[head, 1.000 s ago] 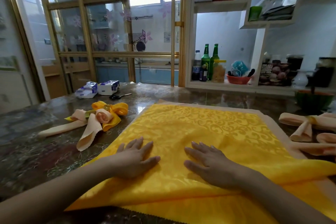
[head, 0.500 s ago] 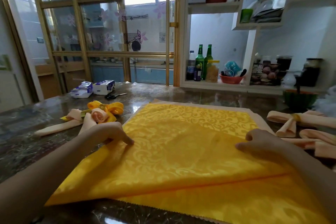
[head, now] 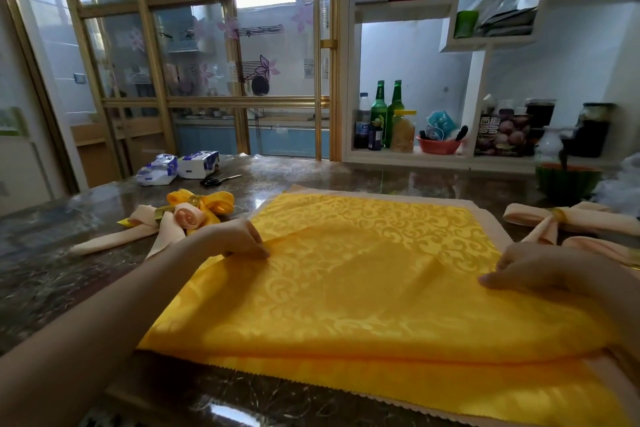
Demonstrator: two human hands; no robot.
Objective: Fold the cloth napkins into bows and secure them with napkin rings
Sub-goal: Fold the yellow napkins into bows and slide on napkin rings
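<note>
A large yellow damask napkin (head: 363, 288) lies spread on the dark marble table (head: 52, 274), its near part folded over, with a peach napkin (head: 488, 215) showing underneath at the edges. My left hand (head: 242, 239) pinches the folded layer's left edge. My right hand (head: 530, 270) pinches its right edge. At the left lie a finished yellow bow (head: 204, 201) and a peach bow (head: 156, 229), each with a gold ring. More peach bows (head: 561, 218) with gold rings lie at the right.
Scissors (head: 218, 179) and two tissue packs (head: 180, 166) sit at the table's far left. A green bowl (head: 568, 180) stands at the far right. Shelves with bottles (head: 384, 114) and jars line the back wall beside a gold-framed glass door (head: 214, 55).
Both hands slid apart from the middle of the yellow napkin to its left and right edges, then closed their fingers on the folded layer.
</note>
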